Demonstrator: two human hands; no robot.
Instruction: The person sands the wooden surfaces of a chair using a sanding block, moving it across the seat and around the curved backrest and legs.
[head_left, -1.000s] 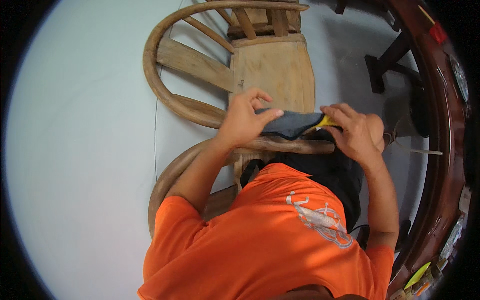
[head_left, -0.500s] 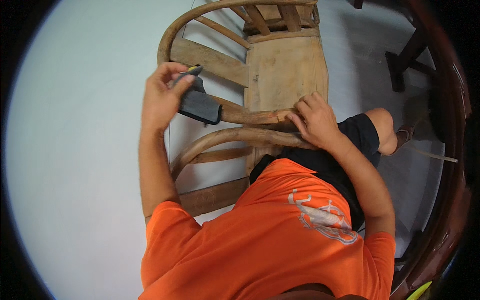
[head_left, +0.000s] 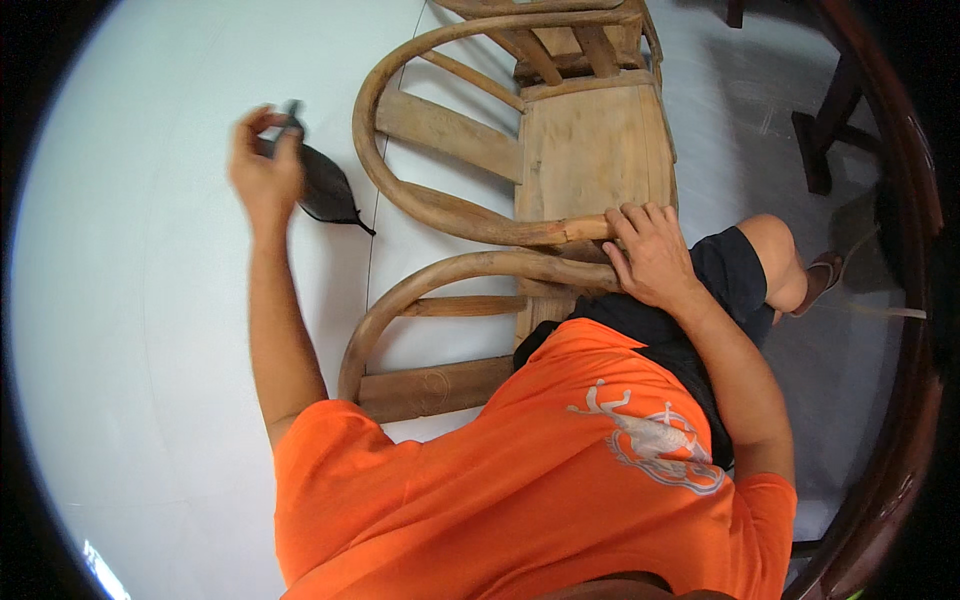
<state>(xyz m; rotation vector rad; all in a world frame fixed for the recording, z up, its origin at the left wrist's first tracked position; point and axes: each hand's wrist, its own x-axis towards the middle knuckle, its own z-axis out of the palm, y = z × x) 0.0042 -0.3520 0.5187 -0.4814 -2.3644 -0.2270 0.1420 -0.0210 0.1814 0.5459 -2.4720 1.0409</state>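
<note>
Out to the left of the chair in front, my left hand (head_left: 267,170) grips a dark grey cloth (head_left: 325,185) by its upper part, and the rest hangs loose over the pale floor. My right hand (head_left: 652,250) rests on the end of the curved armrest (head_left: 580,230) of that wooden chair, fingers bent over the wood. Bare, lighter wood shows on the armrest close to those fingers. The chair's flat seat (head_left: 590,150) lies beyond the hand. Between my body and this chair runs the curved rail (head_left: 470,268) of a second wooden chair.
A broad back slat (head_left: 440,130) and thinner spindles join the front chair's curved rail to its seat. Dark wooden furniture legs (head_left: 825,140) stand at the right. A dark reddish curved edge (head_left: 900,440) borders the right side. My bent knee (head_left: 772,245) is beside the chairs.
My left hand has lifted the cloth off the armrest and carried it left, clear of the chair. My right hand stays on the armrest end. The whole view has shifted slightly.
</note>
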